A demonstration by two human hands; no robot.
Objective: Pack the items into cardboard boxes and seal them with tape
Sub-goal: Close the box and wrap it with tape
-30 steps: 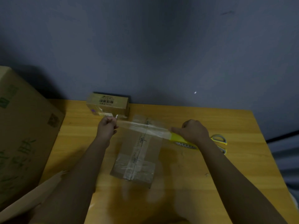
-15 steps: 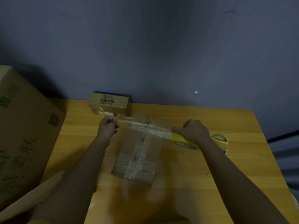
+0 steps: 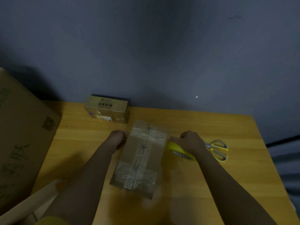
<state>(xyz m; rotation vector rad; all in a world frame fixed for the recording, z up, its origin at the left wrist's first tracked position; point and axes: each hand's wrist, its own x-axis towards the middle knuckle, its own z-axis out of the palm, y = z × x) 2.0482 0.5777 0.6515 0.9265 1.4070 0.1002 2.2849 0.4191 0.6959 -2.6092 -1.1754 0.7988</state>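
A small closed cardboard box [image 3: 138, 158] lies in the middle of the wooden table [image 3: 227, 127], with clear tape along its seam and across its near end. A fresh strip of clear tape [image 3: 148, 136] now lies across its far end. My left hand [image 3: 118, 138] pinches the strip's free end against the box's left side. My right hand [image 3: 191, 141] grips the yellow tape roll [image 3: 179, 151] at the box's right side, with the strip still attached to the roll.
Yellow-handled scissors [image 3: 217, 149] lie right of my right hand. A second small sealed box [image 3: 106, 108] stands at the table's back edge by the wall. A large cardboard carton [image 3: 21, 135] fills the left side, with a loose flap [image 3: 32, 202] near my left arm.
The tape strip, held taut above the box before, has come down onto its far end. My left hand dropped to the box's left side and my right hand lowered the roll.
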